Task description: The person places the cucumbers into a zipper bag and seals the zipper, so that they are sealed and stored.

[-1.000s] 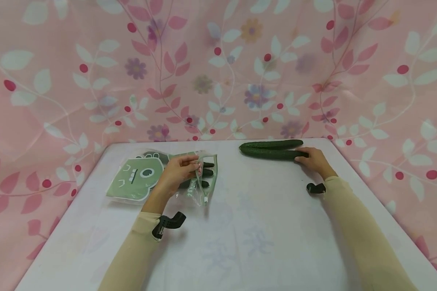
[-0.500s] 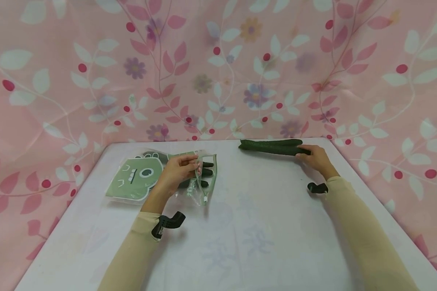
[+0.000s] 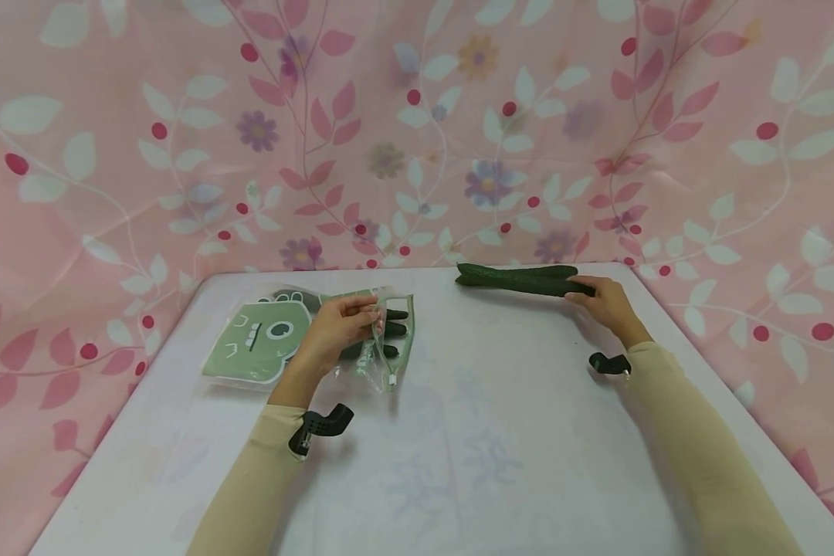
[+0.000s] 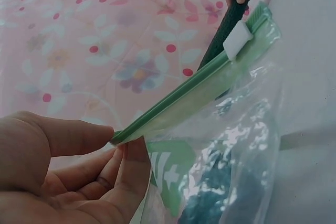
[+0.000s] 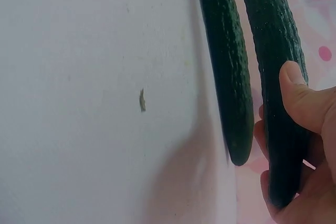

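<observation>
My left hand (image 3: 335,332) pinches the green zip edge of a clear zip bag (image 4: 252,124) between thumb and fingers. The bag lies on the left of the table, printed with a green cartoon face (image 3: 264,340), and its mouth points right. Ends of several cucumbers (image 3: 394,329) show inside it near the opening. A white slider (image 4: 238,40) sits on the zip near one end. At the back right, my right hand (image 3: 605,304) grips one end of a cucumber (image 5: 278,93), raised slightly off the table. Another cucumber (image 5: 231,87) lies on the table just behind it.
A white cloth covers the table (image 3: 459,448). Behind it hangs a pink floral curtain (image 3: 417,139), close to the table's back edge. A small dark scrap (image 5: 142,100) lies on the cloth near the right hand. Black wrist cameras (image 3: 327,422) are strapped to both sleeves.
The right hand has lifted its cucumber a little, with the far end rising and now overlapping the one behind. The left hand and the bag have stayed in place.
</observation>
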`<act>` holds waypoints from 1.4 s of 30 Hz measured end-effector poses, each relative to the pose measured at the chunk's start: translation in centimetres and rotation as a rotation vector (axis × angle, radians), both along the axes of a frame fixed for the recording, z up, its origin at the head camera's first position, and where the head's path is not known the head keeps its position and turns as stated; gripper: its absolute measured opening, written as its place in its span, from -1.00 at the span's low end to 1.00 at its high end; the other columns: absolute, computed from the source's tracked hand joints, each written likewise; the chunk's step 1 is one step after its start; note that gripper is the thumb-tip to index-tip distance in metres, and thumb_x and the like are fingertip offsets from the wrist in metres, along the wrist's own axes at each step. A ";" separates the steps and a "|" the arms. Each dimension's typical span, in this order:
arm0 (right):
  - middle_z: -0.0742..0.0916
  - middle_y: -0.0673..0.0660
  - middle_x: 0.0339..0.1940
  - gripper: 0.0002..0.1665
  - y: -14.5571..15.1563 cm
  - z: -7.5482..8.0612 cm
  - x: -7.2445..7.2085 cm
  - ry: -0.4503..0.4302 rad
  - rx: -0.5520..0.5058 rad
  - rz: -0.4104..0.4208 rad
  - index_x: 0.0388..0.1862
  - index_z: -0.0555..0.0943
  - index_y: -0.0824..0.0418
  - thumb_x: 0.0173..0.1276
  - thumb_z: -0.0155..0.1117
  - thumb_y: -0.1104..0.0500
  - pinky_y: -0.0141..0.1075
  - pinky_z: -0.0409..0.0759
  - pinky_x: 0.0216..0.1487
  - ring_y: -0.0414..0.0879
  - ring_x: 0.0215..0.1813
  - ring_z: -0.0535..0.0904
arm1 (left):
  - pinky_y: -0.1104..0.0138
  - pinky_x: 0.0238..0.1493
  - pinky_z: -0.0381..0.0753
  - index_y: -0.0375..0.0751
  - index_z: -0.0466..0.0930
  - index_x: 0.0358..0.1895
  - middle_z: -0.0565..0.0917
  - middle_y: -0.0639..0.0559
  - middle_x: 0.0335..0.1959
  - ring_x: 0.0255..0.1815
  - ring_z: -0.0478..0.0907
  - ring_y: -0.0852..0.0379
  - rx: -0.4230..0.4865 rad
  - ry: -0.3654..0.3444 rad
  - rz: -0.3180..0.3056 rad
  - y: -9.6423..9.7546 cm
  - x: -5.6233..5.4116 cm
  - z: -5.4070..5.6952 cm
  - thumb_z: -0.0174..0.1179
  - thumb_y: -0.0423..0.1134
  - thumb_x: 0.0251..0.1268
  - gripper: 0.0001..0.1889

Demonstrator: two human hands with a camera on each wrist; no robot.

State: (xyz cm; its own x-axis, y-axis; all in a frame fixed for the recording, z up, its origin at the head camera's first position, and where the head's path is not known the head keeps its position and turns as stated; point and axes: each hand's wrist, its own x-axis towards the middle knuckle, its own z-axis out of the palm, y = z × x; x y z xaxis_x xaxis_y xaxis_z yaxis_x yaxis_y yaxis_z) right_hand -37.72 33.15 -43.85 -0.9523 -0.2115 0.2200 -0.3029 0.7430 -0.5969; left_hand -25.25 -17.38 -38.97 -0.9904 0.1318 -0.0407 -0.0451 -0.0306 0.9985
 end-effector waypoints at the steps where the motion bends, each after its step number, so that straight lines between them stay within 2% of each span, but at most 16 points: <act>1: 0.52 0.48 0.39 -0.44 -0.1 0.1 0.2 0.002 -0.006 0.002 0.38 0.57 0.36 0.56 0.33 0.06 0.33 0.29 0.38 0.44 0.44 0.33 | 0.21 0.06 0.69 -0.46 0.46 0.41 0.60 -0.23 0.06 0.00 0.69 0.09 -0.003 0.004 -0.001 0.0 0.0 0.0 0.16 -0.46 0.56 -0.57; 10: 0.54 0.44 0.40 -0.44 -1.0 0.6 1.9 0.003 -0.043 0.012 0.38 0.58 0.34 0.56 0.34 0.05 0.33 0.33 0.35 0.42 0.44 0.35 | 0.21 0.08 0.68 -0.46 0.46 0.40 0.59 -0.22 0.07 0.04 0.69 0.06 0.003 0.003 -0.008 -0.2 0.1 0.2 0.19 -0.43 0.56 -0.56; 16: 0.57 0.45 0.36 -0.45 -1.6 0.7 2.9 0.026 -0.043 0.035 0.36 0.60 0.33 0.56 0.34 0.03 0.31 0.44 0.24 0.40 0.34 0.45 | 0.20 0.08 0.69 -0.47 0.48 0.39 0.61 -0.23 0.05 0.01 0.70 0.06 0.009 0.000 -0.016 -0.2 0.1 0.2 0.19 -0.44 0.55 -0.58; 20: 0.61 0.43 0.31 -0.47 -2.1 1.0 3.3 0.072 -0.039 0.063 0.34 0.62 0.32 0.55 0.35 0.04 0.15 0.53 0.04 0.29 0.11 0.57 | 0.21 0.08 0.68 -0.47 0.48 0.39 0.62 -0.22 0.05 0.02 0.70 0.07 0.002 0.003 -0.012 -0.2 0.2 0.2 0.20 -0.44 0.55 -0.58; 22: 0.63 0.42 0.29 -0.48 -2.3 1.2 3.4 0.084 -0.034 0.074 0.34 0.62 0.31 0.56 0.34 0.04 0.07 0.52 -0.03 0.22 0.03 0.57 | 0.21 0.08 0.68 -0.47 0.48 0.38 0.62 -0.22 0.04 0.02 0.70 0.07 0.002 0.003 -0.008 -0.2 0.2 0.2 0.20 -0.44 0.54 -0.58; 23: 0.65 0.41 0.26 -0.48 -2.4 1.3 3.5 0.084 -0.034 0.077 0.34 0.63 0.31 0.55 0.34 0.04 0.03 0.50 -0.10 0.18 -0.08 0.57 | 0.22 0.07 0.68 -0.46 0.48 0.38 0.62 -0.21 0.04 0.02 0.70 0.07 0.001 0.003 -0.005 -0.2 0.2 0.3 0.20 -0.44 0.54 -0.58; 25: 0.70 0.38 0.16 -0.49 -2.6 1.6 3.7 0.079 -0.030 0.077 0.34 0.63 0.29 0.55 0.35 0.04 -0.05 0.46 -0.20 0.08 -0.28 0.51 | 0.22 0.07 0.69 -0.46 0.48 0.38 0.62 -0.22 0.05 0.02 0.70 0.07 0.004 0.003 -0.003 -0.2 0.2 0.3 0.20 -0.44 0.54 -0.58; 27: 0.72 0.36 0.09 -0.49 -2.9 1.8 4.0 0.079 -0.024 0.076 0.34 0.63 0.28 0.55 0.35 0.04 -0.10 0.44 -0.27 0.00 -0.39 0.44 | 0.21 0.07 0.69 -0.46 0.48 0.39 0.62 -0.22 0.05 0.03 0.70 0.06 0.007 0.005 -0.004 -0.2 0.1 0.2 0.20 -0.44 0.55 -0.57; 29: 0.73 0.36 -0.09 -0.49 -3.1 2.1 4.4 0.075 -0.022 0.078 0.34 0.63 0.27 0.54 0.36 0.04 -0.15 0.37 -0.35 -0.07 -0.53 0.29 | 0.21 0.07 0.69 -0.45 0.48 0.39 0.62 -0.22 0.06 0.04 0.70 0.06 0.007 0.006 -0.004 -0.2 0.1 0.2 0.20 -0.44 0.54 -0.57; 30: 0.73 0.36 -0.08 -0.49 -3.2 2.1 4.6 0.077 -0.021 0.080 0.34 0.63 0.28 0.54 0.36 0.05 -0.16 0.36 -0.37 -0.09 -0.55 0.27 | 0.21 0.07 0.69 -0.45 0.48 0.39 0.62 -0.23 0.07 0.04 0.70 0.05 0.006 0.007 -0.005 -0.2 0.1 0.2 0.20 -0.44 0.55 -0.57; 34: 0.74 0.37 -0.09 -0.48 -3.6 2.4 5.4 0.083 -0.018 0.086 0.34 0.63 0.30 0.53 0.38 0.06 -0.18 0.35 -0.41 -0.09 -0.54 0.29 | 0.21 0.07 0.69 -0.46 0.49 0.38 0.62 -0.23 0.07 0.02 0.70 0.06 0.004 0.009 -0.007 -0.1 0.1 0.2 0.19 -0.45 0.55 -0.58; 36: 0.74 0.35 0.03 -0.48 -3.9 2.5 5.7 0.089 -0.019 0.085 0.33 0.64 0.31 0.52 0.39 0.08 -0.18 0.36 -0.41 -0.06 -0.48 0.35 | 0.21 0.08 0.68 -0.47 0.49 0.38 0.62 -0.24 0.07 0.01 0.70 0.07 0.003 0.011 -0.011 -0.1 0.1 0.2 0.19 -0.45 0.55 -0.59; 42: 0.71 0.38 0.14 -0.50 -4.5 2.9 6.5 0.077 -0.025 0.088 0.30 0.65 0.33 0.50 0.40 0.10 -0.18 0.42 -0.35 0.07 -0.27 0.46 | 0.22 0.09 0.68 -0.48 0.48 0.38 0.62 -0.24 0.08 0.01 0.69 0.08 -0.002 0.018 -0.013 -0.1 0.1 0.2 0.18 -0.45 0.55 -0.59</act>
State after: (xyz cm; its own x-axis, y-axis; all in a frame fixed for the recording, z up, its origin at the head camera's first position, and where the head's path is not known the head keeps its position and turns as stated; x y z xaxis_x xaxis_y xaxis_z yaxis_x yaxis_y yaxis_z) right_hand -31.17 28.64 -40.99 -0.9105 -0.2870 0.2978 -0.4117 0.6970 -0.5871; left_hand -25.14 -17.43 -38.79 -0.9892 0.1445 -0.0232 -0.0275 -0.0280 0.9992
